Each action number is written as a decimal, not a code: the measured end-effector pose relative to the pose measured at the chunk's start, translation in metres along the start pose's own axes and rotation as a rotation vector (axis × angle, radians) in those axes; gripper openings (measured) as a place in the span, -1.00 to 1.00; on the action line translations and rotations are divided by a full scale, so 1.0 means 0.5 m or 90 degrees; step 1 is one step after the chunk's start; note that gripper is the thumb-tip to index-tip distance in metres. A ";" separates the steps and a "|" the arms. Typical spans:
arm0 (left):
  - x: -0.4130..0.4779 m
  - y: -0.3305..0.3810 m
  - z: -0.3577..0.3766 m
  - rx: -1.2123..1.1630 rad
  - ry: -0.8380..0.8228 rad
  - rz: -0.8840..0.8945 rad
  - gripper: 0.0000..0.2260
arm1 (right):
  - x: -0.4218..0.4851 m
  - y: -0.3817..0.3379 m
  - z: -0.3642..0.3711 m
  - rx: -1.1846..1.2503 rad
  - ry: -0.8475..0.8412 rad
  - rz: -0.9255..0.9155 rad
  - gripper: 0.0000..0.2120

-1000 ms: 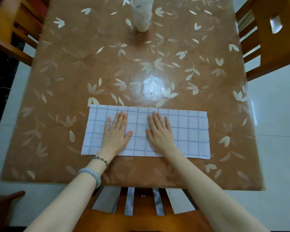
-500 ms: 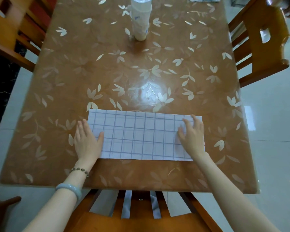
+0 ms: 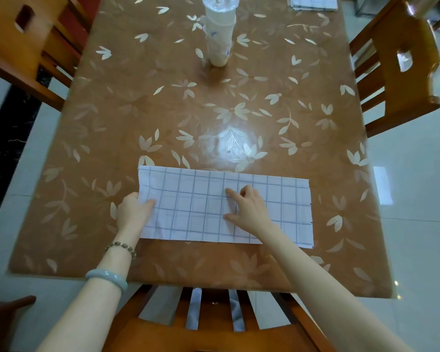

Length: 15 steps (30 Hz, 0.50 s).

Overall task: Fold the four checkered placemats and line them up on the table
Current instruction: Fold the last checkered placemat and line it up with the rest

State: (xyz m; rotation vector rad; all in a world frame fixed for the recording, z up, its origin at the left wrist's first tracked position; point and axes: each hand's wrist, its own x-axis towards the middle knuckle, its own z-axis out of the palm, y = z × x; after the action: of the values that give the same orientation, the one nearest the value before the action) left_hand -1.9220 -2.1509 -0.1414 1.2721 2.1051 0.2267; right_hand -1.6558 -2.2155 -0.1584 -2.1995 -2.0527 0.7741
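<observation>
The checkered placemat [image 3: 206,207] lies flat near your edge of the table [image 3: 163,110], already folded into a long strip. It looks thin, light and floppy, so it will bend easily and may slide on the shiny top. Your left hand [image 3: 132,212] pinches its left end, thumb on top, the other fingers hidden underneath. Your right hand [image 3: 249,207] rests open on the middle, holding nothing. Grab the end by both corners. More folded cloth [image 3: 313,2] sits at the far corner.
</observation>
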 end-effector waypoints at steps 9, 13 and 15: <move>-0.008 0.008 -0.120 -0.060 -0.023 0.105 -0.89 | 0.021 -0.053 0.002 0.013 -0.014 -0.009 -0.39; -0.010 0.003 -0.181 -0.069 -0.020 0.105 -0.88 | 0.043 -0.105 0.022 0.002 -0.013 -0.032 -0.37; -0.018 0.006 -0.207 -0.079 -0.030 0.123 -0.89 | 0.052 -0.125 0.031 -0.001 -0.015 -0.037 -0.36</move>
State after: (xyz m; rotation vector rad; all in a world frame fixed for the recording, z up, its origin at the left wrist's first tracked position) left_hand -1.9805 -2.1380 -0.0566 1.3919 1.8991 0.4013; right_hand -1.7194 -2.1877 -0.1586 -2.1309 -2.1180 0.7977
